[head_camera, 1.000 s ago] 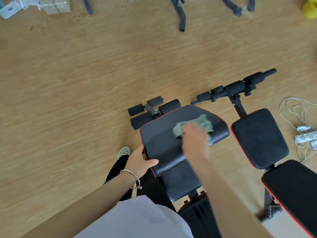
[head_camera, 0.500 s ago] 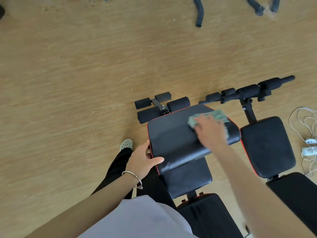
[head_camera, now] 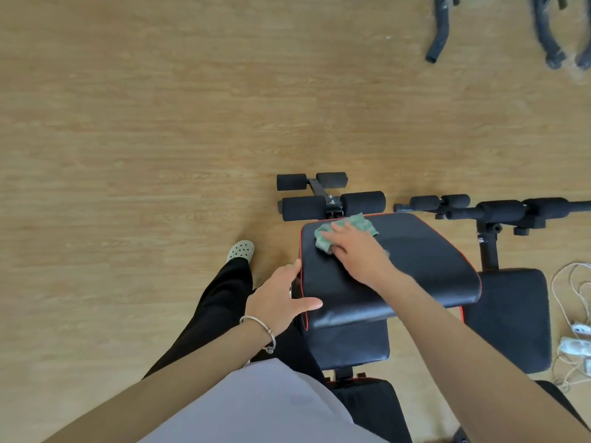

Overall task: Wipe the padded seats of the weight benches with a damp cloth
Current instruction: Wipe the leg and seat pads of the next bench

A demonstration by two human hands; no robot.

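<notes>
A black padded seat (head_camera: pixel 425 266) with red piping belongs to the weight bench right in front of me. My right hand (head_camera: pixel 355 251) presses a green cloth (head_camera: pixel 361 223) flat on the seat's far left corner. My left hand (head_camera: pixel 281 298), with a bracelet on the wrist, grips the seat's left edge, thumb on top of the pad. A second bench's black seat (head_camera: pixel 511 318) lies to the right, with nothing on it.
Black foam leg rollers (head_camera: pixel 329 204) stick out beyond the seat, and the second bench's roller bar (head_camera: pixel 499 211) runs to the right. White cables and a power strip (head_camera: pixel 575 340) lie at the right edge. Black equipment legs (head_camera: pixel 441 30) stand far right. My foot (head_camera: pixel 241 251) is left of the bench.
My right hand has slid the cloth from the seat's far right part across to its far left corner. My left hand has stayed on the left edge. The view has shifted.
</notes>
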